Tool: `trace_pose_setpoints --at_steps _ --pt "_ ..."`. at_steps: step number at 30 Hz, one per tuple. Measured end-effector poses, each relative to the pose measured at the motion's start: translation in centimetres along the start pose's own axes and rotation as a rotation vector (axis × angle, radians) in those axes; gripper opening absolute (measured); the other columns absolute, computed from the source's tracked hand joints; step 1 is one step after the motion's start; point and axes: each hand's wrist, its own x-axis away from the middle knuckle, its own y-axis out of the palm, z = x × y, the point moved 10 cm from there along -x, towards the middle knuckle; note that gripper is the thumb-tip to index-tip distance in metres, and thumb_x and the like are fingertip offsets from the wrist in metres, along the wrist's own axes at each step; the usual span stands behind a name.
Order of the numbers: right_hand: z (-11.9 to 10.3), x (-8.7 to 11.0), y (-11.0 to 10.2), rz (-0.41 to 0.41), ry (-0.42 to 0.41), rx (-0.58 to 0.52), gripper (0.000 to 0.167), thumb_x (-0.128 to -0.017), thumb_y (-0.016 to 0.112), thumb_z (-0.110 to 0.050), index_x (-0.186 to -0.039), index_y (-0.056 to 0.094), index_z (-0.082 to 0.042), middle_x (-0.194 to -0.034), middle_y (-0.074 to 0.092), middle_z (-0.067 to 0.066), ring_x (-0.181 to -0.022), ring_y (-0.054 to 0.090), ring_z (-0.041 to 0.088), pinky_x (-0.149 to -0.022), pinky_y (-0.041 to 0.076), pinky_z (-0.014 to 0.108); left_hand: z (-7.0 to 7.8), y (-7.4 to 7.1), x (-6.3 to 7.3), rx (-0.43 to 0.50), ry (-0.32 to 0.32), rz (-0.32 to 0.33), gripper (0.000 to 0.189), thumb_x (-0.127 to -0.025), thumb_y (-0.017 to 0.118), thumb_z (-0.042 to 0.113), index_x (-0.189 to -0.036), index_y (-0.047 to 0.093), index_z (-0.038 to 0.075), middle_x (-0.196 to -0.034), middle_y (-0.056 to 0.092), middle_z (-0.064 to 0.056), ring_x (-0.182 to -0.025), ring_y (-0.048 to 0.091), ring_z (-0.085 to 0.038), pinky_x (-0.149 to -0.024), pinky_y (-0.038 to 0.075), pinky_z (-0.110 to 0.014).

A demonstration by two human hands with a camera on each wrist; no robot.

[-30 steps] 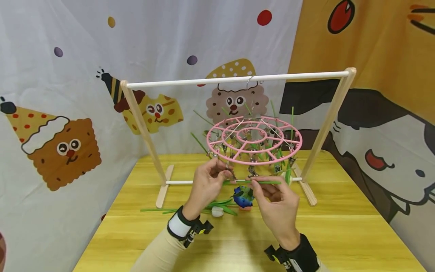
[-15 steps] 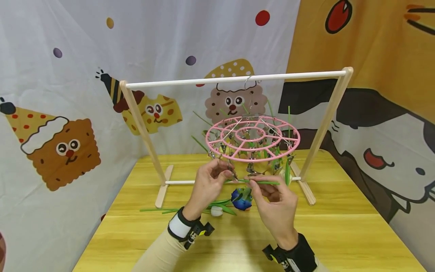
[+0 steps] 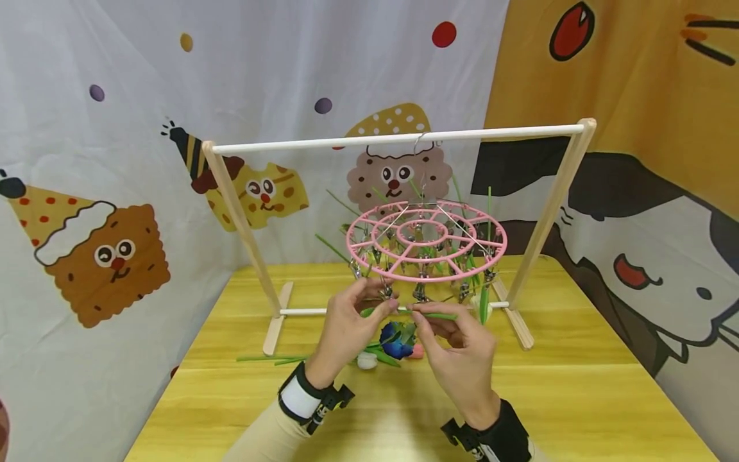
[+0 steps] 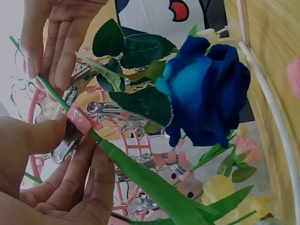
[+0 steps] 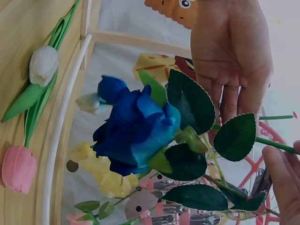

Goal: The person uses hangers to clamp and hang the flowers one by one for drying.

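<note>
A pink round hanger with metal clips (image 3: 427, 279) hangs from a white rod. My left hand (image 3: 352, 321) pinches one metal clip (image 4: 65, 145) below the ring's front edge. Its pink-padded end (image 4: 79, 120) sits on a green flower stem (image 4: 52, 93) with long leaves; that flower's head is not clearly seen. My right hand (image 3: 458, 350) pinches the same stem to the right of the clip, between thumb and fingertips. A blue rose (image 4: 206, 93) with dark leaves hangs head-down close to both hands, below the ring.
A wooden stand (image 3: 568, 192) holds the rod over the wooden table (image 3: 577, 398). A white tulip (image 5: 44, 65) and a pink tulip (image 5: 19, 168) lie on the table below the hands. Several other flowers hang from the ring, including yellow ones (image 5: 101, 171).
The stem and my right hand have shifted slightly left toward my left hand. The blue rose has swung left. The view has shifted slightly.
</note>
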Motion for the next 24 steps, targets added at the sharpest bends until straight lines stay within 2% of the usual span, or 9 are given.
trace_pose_setpoints --at_steps 6,10,13,16,20,24 --pt "-0.3 0.8 1.1 -0.052 0.024 0.014 0.054 -0.086 0.082 0.032 -0.132 0.079 0.003 -0.12 0.082 0.025 -0.113 0.086 0.009 -0.093 0.072 0.028 -0.2 -0.6 0.1 -0.035 0.018 0.013 0.033 -0.108 0.086 0.014 -0.138 0.079 0.003 -0.122 0.09 -0.009 -0.11 0.088 -0.025 -0.101 0.073 -0.043" --pt "-0.4 1.4 1.6 -0.091 0.033 0.051 0.061 -0.087 0.083 0.031 -0.139 0.075 0.002 -0.125 0.08 0.022 -0.119 0.083 0.007 -0.1 0.071 0.029 -0.7 -1.2 0.0 -0.062 0.012 0.034 0.033 -0.11 0.085 0.014 -0.141 0.079 0.007 -0.124 0.09 -0.007 -0.112 0.088 -0.024 -0.103 0.073 -0.042" --pt "-0.5 1.7 1.2 -0.099 0.026 0.066 0.06 -0.086 0.083 0.03 -0.138 0.076 0.0 -0.122 0.08 0.02 -0.114 0.084 0.01 -0.099 0.07 0.027 -0.9 -1.4 -0.2 -0.077 0.017 0.049 0.034 -0.11 0.084 0.013 -0.144 0.079 0.011 -0.126 0.09 -0.006 -0.113 0.088 -0.024 -0.105 0.072 -0.039" --pt "-0.5 2.2 1.0 -0.108 -0.001 0.03 0.049 -0.091 0.083 0.025 -0.134 0.077 0.002 -0.12 0.08 0.021 -0.112 0.083 0.014 -0.098 0.071 0.028 -1.1 -1.7 -0.3 -0.102 0.02 0.065 0.034 -0.11 0.084 0.013 -0.144 0.079 0.013 -0.125 0.09 -0.005 -0.111 0.088 -0.023 -0.103 0.072 -0.038" --pt "-0.2 3.3 1.0 -0.138 -0.032 -0.043 0.039 -0.096 0.081 0.022 -0.133 0.075 0.009 -0.123 0.078 0.025 -0.113 0.083 0.013 -0.096 0.071 0.029 -1.5 -2.2 -0.3 -0.142 0.018 0.076 0.033 -0.111 0.083 0.013 -0.143 0.079 0.012 -0.12 0.09 -0.008 -0.107 0.088 -0.023 -0.101 0.073 -0.041" --pt "0.3 3.7 0.9 -0.151 -0.029 -0.045 0.037 -0.095 0.081 0.023 -0.128 0.078 0.007 -0.116 0.08 0.023 -0.105 0.084 0.012 -0.093 0.071 0.027 -1.8 -2.6 -0.6 -0.15 0.011 0.069 0.033 -0.111 0.081 0.01 -0.144 0.077 0.009 -0.12 0.09 -0.013 -0.108 0.088 -0.026 -0.102 0.073 -0.047"
